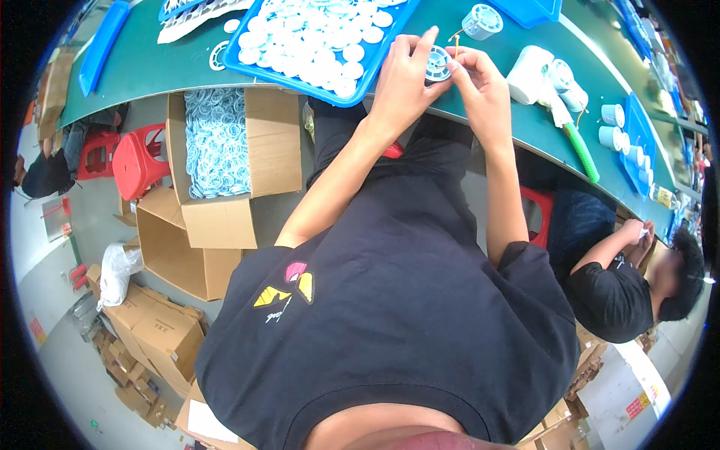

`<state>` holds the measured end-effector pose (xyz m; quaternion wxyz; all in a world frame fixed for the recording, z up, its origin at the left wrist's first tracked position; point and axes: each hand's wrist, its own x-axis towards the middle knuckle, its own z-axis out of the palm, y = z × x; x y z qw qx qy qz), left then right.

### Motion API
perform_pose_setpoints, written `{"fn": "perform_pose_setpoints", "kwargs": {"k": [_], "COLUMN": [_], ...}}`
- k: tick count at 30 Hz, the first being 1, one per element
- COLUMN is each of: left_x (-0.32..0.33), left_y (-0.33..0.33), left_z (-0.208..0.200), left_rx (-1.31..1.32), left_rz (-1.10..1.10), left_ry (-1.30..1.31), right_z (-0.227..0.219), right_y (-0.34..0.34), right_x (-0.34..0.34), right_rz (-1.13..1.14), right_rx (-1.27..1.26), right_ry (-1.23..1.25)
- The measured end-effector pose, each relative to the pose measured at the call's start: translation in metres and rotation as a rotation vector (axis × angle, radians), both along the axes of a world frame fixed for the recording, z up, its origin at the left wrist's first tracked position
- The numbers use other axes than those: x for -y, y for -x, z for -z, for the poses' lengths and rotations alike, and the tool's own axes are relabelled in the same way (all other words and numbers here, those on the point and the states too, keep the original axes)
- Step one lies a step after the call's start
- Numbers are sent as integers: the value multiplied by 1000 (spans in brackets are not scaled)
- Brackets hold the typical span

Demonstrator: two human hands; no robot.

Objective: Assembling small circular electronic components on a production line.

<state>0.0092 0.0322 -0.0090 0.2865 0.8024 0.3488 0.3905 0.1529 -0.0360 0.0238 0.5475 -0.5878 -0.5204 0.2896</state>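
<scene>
My left hand (400,88) is closed around a round white part with a slotted, spoked end (436,66), its index finger raised. My right hand (486,96) meets it from the other side, thumb and forefinger pinched at the part's edge. A thin orange wire (457,46) stands up between those fingertips. Just beyond the hands lies a similar white cylinder (481,22) with a slotted end and a wire. A blue tray (360,88) heaped with white round discs (307,46) is beside my left hand.
White rolls (529,73) and a green-handled tool (580,150) lie to the right on the green table (142,71). More white cylinders (611,138) stand near a blue tray. Below left, a carton (219,223) holds pale blue rings (217,142). Red stools (139,161) and a seated co-worker (615,300) are nearby.
</scene>
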Motion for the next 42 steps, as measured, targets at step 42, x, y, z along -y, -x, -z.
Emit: {"fn": "perform_pose_setpoints", "kwargs": {"k": [42], "left_x": [1], "left_y": [4], "left_z": [5], "left_rx": [7], "left_rz": [103], "left_ry": [-87], "right_z": [-22], "right_y": [-14], "right_x": [-1], "right_rz": [-105], "right_rx": [7], "right_ry": [164]}}
